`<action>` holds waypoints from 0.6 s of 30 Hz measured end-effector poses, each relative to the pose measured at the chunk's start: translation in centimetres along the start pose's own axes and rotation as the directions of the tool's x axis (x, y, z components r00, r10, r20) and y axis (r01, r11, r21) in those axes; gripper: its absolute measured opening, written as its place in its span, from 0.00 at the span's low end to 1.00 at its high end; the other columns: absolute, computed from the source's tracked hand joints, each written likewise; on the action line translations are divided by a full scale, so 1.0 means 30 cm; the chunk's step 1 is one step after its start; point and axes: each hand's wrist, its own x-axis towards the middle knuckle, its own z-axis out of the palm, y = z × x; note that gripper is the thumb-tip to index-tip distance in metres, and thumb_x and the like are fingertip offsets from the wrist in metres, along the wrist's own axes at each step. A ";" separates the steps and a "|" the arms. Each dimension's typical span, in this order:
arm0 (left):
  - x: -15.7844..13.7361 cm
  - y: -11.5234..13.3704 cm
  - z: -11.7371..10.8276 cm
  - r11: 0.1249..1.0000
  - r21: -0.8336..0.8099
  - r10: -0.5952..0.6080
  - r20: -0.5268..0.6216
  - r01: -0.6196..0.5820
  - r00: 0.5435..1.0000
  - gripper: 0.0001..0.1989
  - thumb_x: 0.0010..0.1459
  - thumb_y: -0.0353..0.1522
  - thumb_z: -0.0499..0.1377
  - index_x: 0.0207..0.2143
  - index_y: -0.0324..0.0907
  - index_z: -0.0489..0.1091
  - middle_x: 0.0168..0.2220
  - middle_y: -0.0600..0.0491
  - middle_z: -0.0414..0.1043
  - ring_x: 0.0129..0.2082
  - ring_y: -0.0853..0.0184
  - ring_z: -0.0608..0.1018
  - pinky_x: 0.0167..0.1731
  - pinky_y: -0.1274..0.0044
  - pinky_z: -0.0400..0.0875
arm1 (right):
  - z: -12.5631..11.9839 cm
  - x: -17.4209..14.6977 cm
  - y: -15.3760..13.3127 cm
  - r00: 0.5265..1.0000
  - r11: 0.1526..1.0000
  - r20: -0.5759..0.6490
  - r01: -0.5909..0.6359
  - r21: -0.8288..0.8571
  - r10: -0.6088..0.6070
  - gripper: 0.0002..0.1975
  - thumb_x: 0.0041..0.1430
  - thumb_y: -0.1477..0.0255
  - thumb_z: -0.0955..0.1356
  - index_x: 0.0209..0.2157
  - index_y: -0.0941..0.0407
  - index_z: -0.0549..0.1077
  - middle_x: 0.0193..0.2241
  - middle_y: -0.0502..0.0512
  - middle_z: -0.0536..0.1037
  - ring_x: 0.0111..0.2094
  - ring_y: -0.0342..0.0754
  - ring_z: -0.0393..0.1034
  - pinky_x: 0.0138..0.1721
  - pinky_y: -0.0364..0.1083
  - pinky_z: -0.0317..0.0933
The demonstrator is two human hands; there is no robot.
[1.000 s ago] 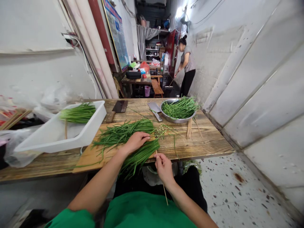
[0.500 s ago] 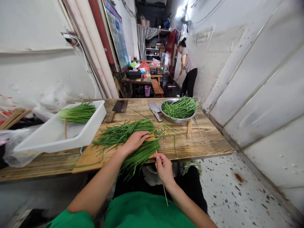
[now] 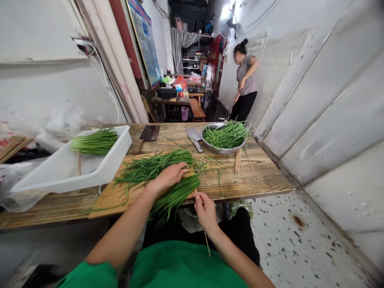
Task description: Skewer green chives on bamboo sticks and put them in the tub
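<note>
In the head view my right hand [image 3: 206, 210] pinches a thin wooden skewer [image 3: 207, 243] near the table's front edge. The skewer's tip touches the cut ends of a row of garlic chives [image 3: 177, 196], whose leaves hang over the edge. My left hand [image 3: 171, 176] reaches across the cutting board [image 3: 109, 200], its fingers closed at the stem ends of a larger pile of garlic chives [image 3: 150, 166]. The fingertips are partly hidden among the stems. Small pale trimmings [image 3: 204, 164] lie just right of the pile.
A white tray [image 3: 115, 168] with bundled chives stands left. Behind the board lie a dark cleaver [image 3: 150, 133] and a metal cleaver [image 3: 193, 134]. A steel bowl [image 3: 223, 150] of greens and several skewers [image 3: 238, 161] are at right. A person [image 3: 247, 84] holds a long handle beyond the table.
Both hands stay nearly in place; my left fingers have drawn in slightly at the chives. The person behind the table has come nearer and stands more upright. The view has shifted slightly.
</note>
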 end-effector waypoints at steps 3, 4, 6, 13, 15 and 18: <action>0.011 -0.006 0.004 0.999 0.036 0.019 -0.026 -0.018 0.999 0.17 0.58 0.39 0.46 0.34 0.40 0.71 0.19 0.55 0.69 0.22 0.68 0.70 0.27 0.79 0.60 | -0.003 0.001 -0.001 1.000 1.000 -0.008 0.013 -0.014 -0.013 0.15 0.58 0.63 0.58 0.33 0.60 0.69 0.13 0.42 0.55 0.15 0.39 0.48 0.16 0.38 0.42; 0.014 -0.008 0.007 0.999 0.034 0.028 -0.040 -0.027 0.999 0.17 0.58 0.39 0.47 0.33 0.41 0.72 0.22 0.54 0.71 0.24 0.68 0.71 0.28 0.80 0.60 | -0.004 0.002 -0.001 1.000 1.000 -0.013 0.018 -0.020 -0.018 0.15 0.58 0.63 0.59 0.33 0.60 0.69 0.14 0.43 0.56 0.15 0.39 0.49 0.17 0.38 0.43; 0.020 -0.014 0.019 0.999 0.016 0.035 -0.067 -0.034 0.997 0.17 0.57 0.39 0.47 0.33 0.41 0.73 0.29 0.53 0.75 0.29 0.67 0.73 0.31 0.80 0.61 | -0.005 0.003 -0.002 1.000 0.999 -0.018 0.021 -0.026 -0.022 0.15 0.58 0.64 0.59 0.33 0.60 0.69 0.14 0.43 0.57 0.15 0.39 0.49 0.17 0.38 0.44; 0.036 -0.022 0.066 0.999 -0.013 0.035 -0.052 -0.036 0.998 0.17 0.56 0.38 0.49 0.31 0.40 0.75 0.30 0.52 0.76 0.29 0.67 0.74 0.30 0.80 0.62 | -0.007 0.004 -0.012 0.999 0.998 -0.030 0.042 -0.051 -0.044 0.15 0.58 0.65 0.58 0.33 0.60 0.70 0.14 0.44 0.57 0.15 0.39 0.50 0.16 0.38 0.45; 0.039 -0.023 0.070 0.999 -0.019 0.034 -0.059 -0.035 0.998 0.16 0.55 0.38 0.49 0.30 0.39 0.75 0.28 0.52 0.76 0.28 0.67 0.74 0.29 0.80 0.62 | -0.008 0.005 -0.014 0.998 0.996 -0.039 0.046 -0.073 -0.049 0.15 0.58 0.65 0.58 0.33 0.60 0.70 0.14 0.44 0.58 0.15 0.39 0.50 0.16 0.38 0.45; 0.040 -0.025 0.070 0.996 -0.049 0.070 -0.048 -0.073 0.996 0.16 0.56 0.37 0.49 0.32 0.40 0.75 0.31 0.52 0.76 0.30 0.66 0.74 0.31 0.79 0.63 | -0.007 0.007 -0.011 0.998 0.995 -0.047 0.042 -0.095 -0.046 0.16 0.58 0.64 0.58 0.32 0.59 0.70 0.14 0.44 0.58 0.15 0.39 0.50 0.16 0.38 0.45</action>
